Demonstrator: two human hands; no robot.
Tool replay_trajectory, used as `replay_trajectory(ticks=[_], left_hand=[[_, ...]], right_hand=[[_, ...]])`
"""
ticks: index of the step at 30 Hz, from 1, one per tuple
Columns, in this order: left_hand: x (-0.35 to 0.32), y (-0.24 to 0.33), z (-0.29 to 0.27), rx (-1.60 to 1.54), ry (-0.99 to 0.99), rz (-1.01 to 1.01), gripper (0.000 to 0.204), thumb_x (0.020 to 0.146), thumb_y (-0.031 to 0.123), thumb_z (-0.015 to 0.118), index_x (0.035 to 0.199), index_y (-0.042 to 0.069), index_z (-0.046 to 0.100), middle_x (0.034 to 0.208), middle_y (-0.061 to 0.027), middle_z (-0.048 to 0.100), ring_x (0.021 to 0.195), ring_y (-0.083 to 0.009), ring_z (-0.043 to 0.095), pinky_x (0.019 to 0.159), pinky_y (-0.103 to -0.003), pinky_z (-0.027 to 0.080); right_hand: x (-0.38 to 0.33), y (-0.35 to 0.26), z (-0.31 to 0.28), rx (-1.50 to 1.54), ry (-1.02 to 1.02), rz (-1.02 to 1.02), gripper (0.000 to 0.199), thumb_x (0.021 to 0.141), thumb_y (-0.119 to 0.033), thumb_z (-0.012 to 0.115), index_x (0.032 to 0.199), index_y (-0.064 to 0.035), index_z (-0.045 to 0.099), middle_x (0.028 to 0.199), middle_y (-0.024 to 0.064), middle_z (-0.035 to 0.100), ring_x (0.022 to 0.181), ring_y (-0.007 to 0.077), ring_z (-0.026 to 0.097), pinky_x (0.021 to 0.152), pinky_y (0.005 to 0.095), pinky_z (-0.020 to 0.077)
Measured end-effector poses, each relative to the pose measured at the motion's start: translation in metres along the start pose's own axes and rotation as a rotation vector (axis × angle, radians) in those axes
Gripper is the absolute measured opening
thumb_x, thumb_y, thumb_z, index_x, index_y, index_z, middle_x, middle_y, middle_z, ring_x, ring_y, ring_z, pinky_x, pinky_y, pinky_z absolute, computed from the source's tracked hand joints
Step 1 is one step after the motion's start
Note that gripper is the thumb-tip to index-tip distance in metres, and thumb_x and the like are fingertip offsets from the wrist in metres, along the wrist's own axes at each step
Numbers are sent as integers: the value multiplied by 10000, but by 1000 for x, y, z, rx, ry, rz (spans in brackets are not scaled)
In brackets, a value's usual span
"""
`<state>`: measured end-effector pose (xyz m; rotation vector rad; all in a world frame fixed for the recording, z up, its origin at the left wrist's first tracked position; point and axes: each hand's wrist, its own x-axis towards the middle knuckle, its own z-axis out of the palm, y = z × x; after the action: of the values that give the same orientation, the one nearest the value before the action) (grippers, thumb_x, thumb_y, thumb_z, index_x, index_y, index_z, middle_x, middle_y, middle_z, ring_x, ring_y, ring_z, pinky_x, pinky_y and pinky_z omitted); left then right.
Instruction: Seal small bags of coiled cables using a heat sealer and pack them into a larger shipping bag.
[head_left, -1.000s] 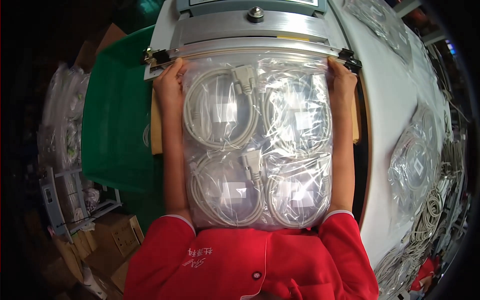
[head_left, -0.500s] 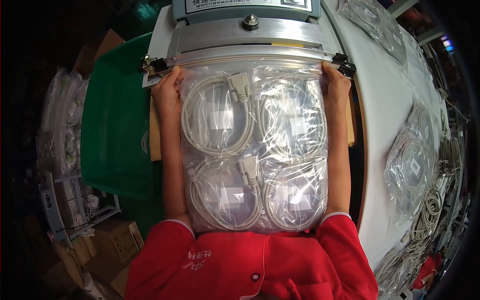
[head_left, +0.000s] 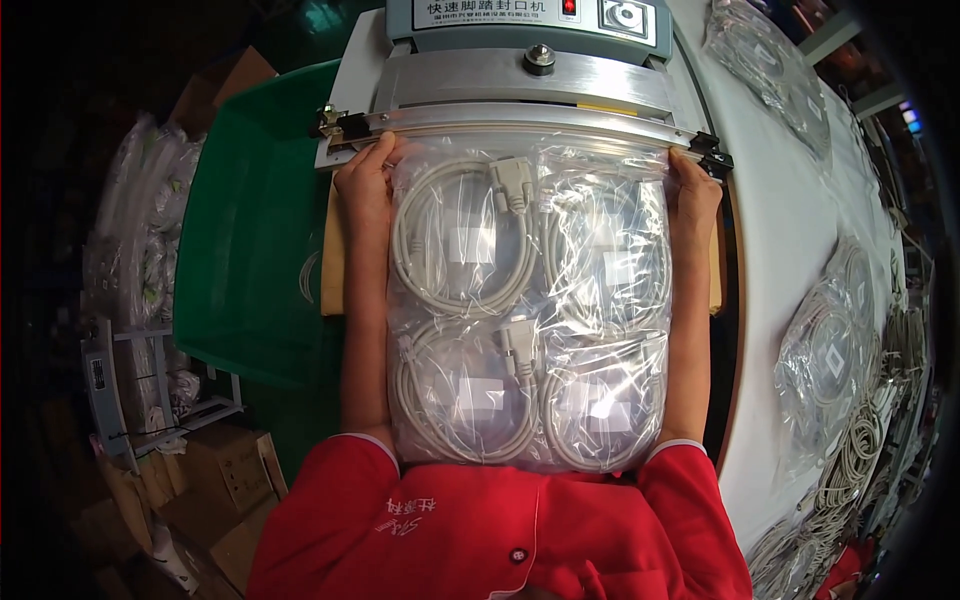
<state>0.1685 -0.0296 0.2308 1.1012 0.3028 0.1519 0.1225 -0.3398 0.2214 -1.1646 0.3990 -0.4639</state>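
A clear bag (head_left: 530, 310) of coiled grey cables lies lengthwise toward the sealing machine (head_left: 530, 75), its mouth at the sealing bar. Left hand (head_left: 365, 185) and right hand (head_left: 693, 195) each grip an upper corner, fingers closed on plastic.

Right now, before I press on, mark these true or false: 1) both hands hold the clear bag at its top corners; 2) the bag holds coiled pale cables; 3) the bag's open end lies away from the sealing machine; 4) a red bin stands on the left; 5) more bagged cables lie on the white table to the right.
1) True: the left hand and right hand grip the clear bag at its upper corners.
2) True: coiled pale cables fill it.
3) False: its top edge lies at the bar of the sealing machine.
4) False: the bin is green.
5) True: more bagged cables lie on the white table.
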Motion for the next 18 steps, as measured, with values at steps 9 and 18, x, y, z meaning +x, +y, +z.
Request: replay_trajectory(ticks=[9, 18], left_hand=[[-3, 1, 1, -29, 6, 3, 168, 706, 84, 548, 762, -73, 531, 642, -114, 552, 536, -160, 534, 489, -223, 435], [0, -2, 0, -40, -24, 17, 170, 706, 80, 547, 760, -80, 528, 638, -121, 551, 526, -168, 532, 485, -226, 436]], right_hand=[[-4, -2, 6, 26, -1, -9, 147, 705, -59, 523, 790, 56, 559, 730, 74, 559, 613, 102, 508, 559, 196, 406], [-4, -3, 3, -6, 9, 0, 150, 707, -82, 529, 780, 45, 562, 687, 49, 549, 580, 84, 490, 517, 188, 391]])
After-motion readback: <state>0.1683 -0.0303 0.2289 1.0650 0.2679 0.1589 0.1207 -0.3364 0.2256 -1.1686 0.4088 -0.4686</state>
